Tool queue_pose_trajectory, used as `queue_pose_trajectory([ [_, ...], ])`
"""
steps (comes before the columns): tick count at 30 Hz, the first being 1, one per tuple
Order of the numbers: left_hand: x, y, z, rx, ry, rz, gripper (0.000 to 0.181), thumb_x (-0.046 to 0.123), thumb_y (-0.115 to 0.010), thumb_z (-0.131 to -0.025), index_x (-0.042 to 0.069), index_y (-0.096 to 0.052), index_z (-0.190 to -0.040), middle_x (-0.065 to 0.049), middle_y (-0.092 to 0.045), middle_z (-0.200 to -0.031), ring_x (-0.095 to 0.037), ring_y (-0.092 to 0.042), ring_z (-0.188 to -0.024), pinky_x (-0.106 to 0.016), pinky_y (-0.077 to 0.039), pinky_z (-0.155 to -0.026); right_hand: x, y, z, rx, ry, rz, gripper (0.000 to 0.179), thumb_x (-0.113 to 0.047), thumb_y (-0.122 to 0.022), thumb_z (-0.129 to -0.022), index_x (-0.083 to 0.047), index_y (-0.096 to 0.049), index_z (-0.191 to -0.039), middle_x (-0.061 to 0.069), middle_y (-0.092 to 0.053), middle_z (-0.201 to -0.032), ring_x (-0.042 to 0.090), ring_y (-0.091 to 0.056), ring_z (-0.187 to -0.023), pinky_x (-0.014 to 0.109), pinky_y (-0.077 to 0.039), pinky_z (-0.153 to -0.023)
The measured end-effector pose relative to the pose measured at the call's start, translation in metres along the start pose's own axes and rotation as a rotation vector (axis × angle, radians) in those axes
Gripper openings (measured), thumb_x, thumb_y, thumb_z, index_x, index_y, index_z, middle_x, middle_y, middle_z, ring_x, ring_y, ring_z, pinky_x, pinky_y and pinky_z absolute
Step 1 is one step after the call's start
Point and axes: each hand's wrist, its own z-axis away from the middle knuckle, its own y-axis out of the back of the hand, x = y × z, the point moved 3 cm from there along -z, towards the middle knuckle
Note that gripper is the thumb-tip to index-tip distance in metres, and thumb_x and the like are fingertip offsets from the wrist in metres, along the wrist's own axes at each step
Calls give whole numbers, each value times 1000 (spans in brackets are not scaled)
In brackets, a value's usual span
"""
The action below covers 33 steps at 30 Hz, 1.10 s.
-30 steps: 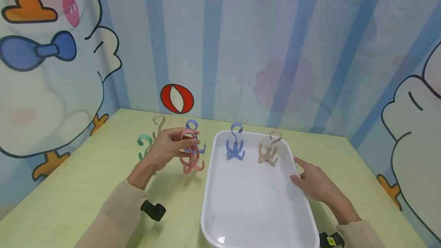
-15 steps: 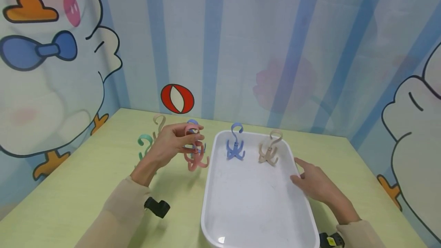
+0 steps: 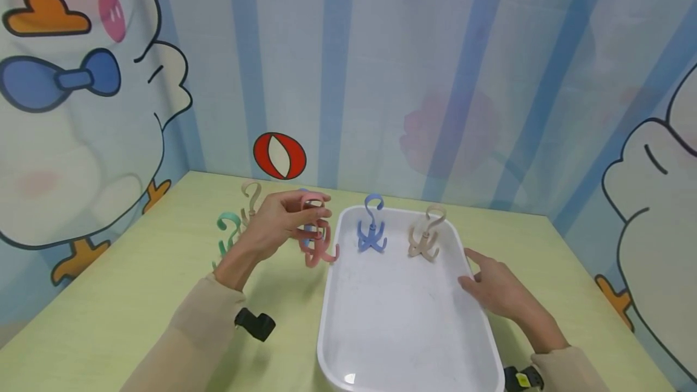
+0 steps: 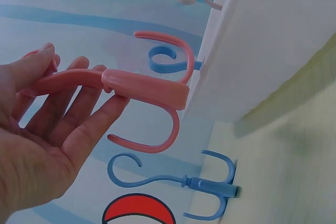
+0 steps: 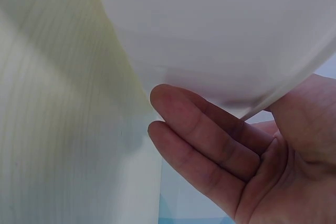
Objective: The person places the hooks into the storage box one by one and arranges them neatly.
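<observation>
My left hand [image 3: 274, 225] holds a pink multi-prong hook hanger [image 3: 317, 251] by its curved upper hook, prongs downward, beside the left rim of a white tray [image 3: 403, 325]. In the left wrist view, fingers curl around the hanger's stem [image 4: 79, 78] and its prongs point away from the palm. My right hand [image 3: 497, 286] grips the tray's right rim, thumb over the edge and fingers against the outer wall [image 5: 226, 30]. Inside the tray, a blue hook hanger [image 3: 371, 238] and a beige one [image 3: 423, 243] stand upright at the far end.
Behind my left hand another blue hanger [image 4: 212, 184] stands on the table, mostly hidden in the head view. A green hanger [image 3: 229, 222] and a beige one [image 3: 251, 196] stand left of it, partly covered by the hand. A printed curtain [image 3: 370, 77] borders the pale table [image 3: 136, 271].
My left hand has moved right and slightly up with the pink hanger, bringing it from left of the tray to the tray's left rim. The right hand and tray have stayed put.
</observation>
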Motion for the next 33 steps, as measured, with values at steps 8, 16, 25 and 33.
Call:
queue_pose_trajectory([
  [8,7,-11,-4,-18,-7,27,36,6,-67,-103,-1,-66,-138,-25,-75,-119,-40,-76,-105,-44,-65,-87,0,0,0,4,2,-7,71,-14,-61,-106,9,-25,-162,36,-65,-131,36,-77,-98,43,-66,-70],
  [16,10,-21,-8,-38,-23,17,35,7,-67,-103,-1,-67,-137,-24,-75,-122,-43,-75,-109,-46,-65,-87,0,0,0,6,15,-12,71,-14,-62,-105,8,-26,-162,35,-65,-133,36,-78,-98,43,-66,-70],
  [25,16,-28,-14,-67,-53,3,34,6,-66,-103,0,-68,-136,-22,-76,-120,-42,-75,-109,-46,-65,-87,0,-1,0,19,36,5,68,-12,-61,-104,10,-29,-160,37,-65,-132,37,-78,-97,43,-66,-69],
  [33,17,-35,-15,-77,-69,20,32,6,-68,-102,-2,-69,-133,-15,-79,-108,-44,-75,-105,-47,-66,-85,0,-2,0,22,30,5,68,-12,-62,-104,9,-29,-161,37,-64,-132,37,-78,-97,43,-66,-68],
])
